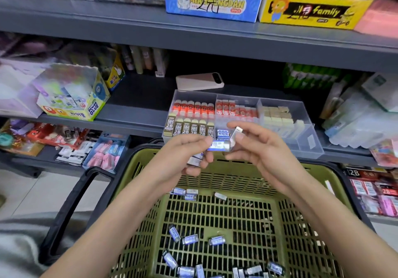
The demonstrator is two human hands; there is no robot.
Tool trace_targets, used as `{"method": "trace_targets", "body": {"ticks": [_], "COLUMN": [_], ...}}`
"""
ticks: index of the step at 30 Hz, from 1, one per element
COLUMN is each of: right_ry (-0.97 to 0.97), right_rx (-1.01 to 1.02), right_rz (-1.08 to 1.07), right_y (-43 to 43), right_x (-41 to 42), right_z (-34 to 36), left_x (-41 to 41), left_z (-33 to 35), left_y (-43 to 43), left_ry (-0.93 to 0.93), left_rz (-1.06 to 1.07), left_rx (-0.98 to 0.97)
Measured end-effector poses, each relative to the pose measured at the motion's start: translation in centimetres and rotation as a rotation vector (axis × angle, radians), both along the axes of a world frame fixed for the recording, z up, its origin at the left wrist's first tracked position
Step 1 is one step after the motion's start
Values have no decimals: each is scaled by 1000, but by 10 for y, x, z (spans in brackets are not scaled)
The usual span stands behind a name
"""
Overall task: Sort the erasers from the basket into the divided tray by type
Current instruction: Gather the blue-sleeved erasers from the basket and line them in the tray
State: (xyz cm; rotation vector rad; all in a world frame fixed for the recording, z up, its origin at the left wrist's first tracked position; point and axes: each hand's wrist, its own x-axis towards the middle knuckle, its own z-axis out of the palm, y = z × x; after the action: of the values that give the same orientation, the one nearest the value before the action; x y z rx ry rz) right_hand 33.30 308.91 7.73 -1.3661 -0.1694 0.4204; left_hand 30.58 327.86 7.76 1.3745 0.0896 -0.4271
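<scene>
Two bare hands meet above a green basket [215,180]. The left hand [193,155] grips a small stack of blue erasers [218,146]. The right hand [258,148] pinches a pale eraser [235,132] just beside them. Loose erasers [216,240] lie on the basket floor. Behind, a divided tray [301,131] on a shelf [137,96] holds orange, 2B and beige rows; the hands hide part of its front. A phone [199,81] lies behind the tray, and a glue box [71,96] stands well to the left.
</scene>
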Motion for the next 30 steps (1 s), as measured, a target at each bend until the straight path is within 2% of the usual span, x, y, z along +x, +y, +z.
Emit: {"method": "trace_targets", "body": {"ticks": [2, 4, 8, 13, 16, 18, 21, 30], "right_ry": [25, -21, -201, -457, -568, -582, -553, -672], "right_rx": [17, -85, -506, -918, -1141, -1195, -1162, -1229], "right_rz": [-9, -94, -297, -346, -261, -209, -188, -160], "right_y": [-6, -10, -8, 11, 18, 20, 17, 15], "right_x": [6, 14, 39, 61, 71, 76, 81, 80], "right_z": [3, 3, -7, -24, -27, -30, -31, -37], "left_x": [4, 9, 19, 27, 28, 27, 27, 28], "left_z": [2, 2, -2, -6, -8, -9, -10, -10], "left_y": [2, 4, 11, 17, 21, 23, 24, 20], "left_ry": [16, -4, -54, -69, -73, -78, -77, -57], "left_rz": [19, 46, 177, 286, 294, 289, 287, 288], "left_rx": [-54, -59, -36, -72, -82, -90, -88, -76]}}
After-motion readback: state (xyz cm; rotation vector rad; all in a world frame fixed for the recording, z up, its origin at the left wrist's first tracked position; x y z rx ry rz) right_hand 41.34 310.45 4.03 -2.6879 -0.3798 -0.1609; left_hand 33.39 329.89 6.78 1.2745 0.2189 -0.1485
